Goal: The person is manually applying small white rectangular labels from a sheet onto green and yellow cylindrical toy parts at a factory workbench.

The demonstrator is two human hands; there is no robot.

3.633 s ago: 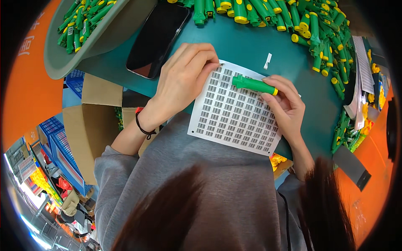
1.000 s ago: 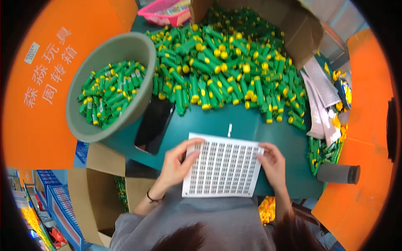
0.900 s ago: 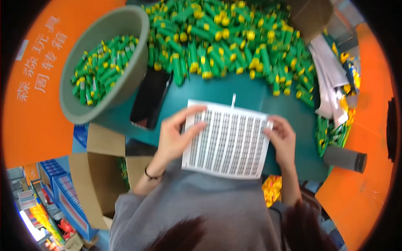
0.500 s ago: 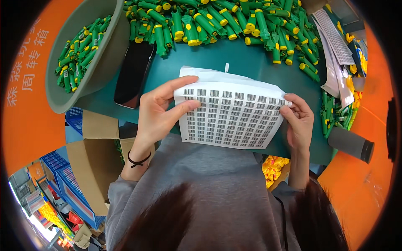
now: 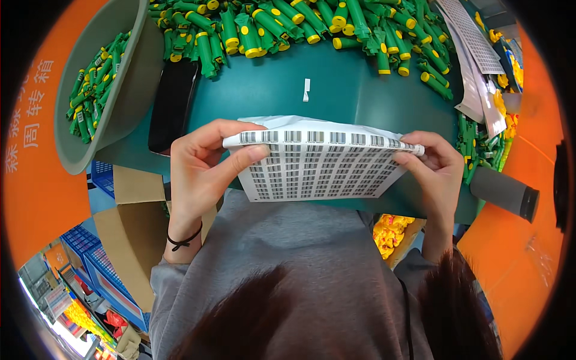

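Between my hands is a white sheet of barcode stickers (image 5: 324, 165), its upper edge bent back over the fingers. My left hand (image 5: 207, 165) pinches the upper left corner, thumb in front and fingers behind. The upper right corner is gripped by my right hand (image 5: 435, 165) in the same way. Rows of small barcodes cover the side facing me, and the sheet tilts steeply over the near edge of the green table (image 5: 240, 90). A small white paper strip (image 5: 306, 90) lies on the table beyond the sheet.
Many green tubes with yellow ends (image 5: 264, 27) are heaped at the far side. On the left stand a grey-green basin (image 5: 135, 78) of similar tubes and a black phone (image 5: 172, 108). More label sheets (image 5: 471, 78) and a grey cylinder (image 5: 501, 192) lie right. A cardboard box (image 5: 129, 246) is below left.
The sheet has tipped, so its barcode face looks flatter and its upper edge curls more. My left hand has shifted left, my right hand slightly right. The view has shifted a little.
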